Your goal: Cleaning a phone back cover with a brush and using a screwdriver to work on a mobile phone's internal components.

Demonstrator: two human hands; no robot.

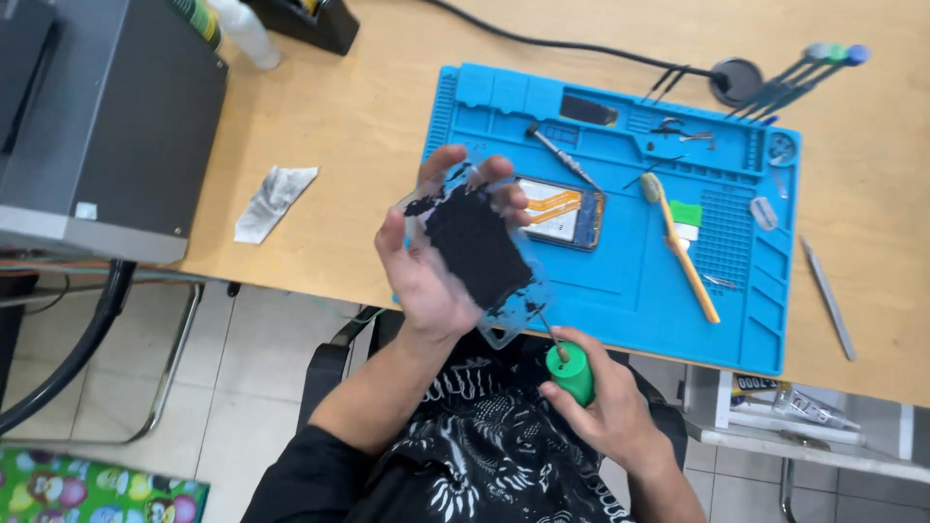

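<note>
While left hand cradles clear plastic phone case with black patch, palm up, fingers curled round far edge, case long axis runs far-left to near-right, above near desk edge. Right hand grips green-handled screwdriver; thin metal tip points far-left, touching case's near corner. Blue ridged silicone mat behind holds opened phone, wooden brush.

Left hand cradling a clear plastic phone case with black backing; right hand gripping a green-handled screwdriver beside it, above the blue silicone repair mat on the wooden worktop.
</note>
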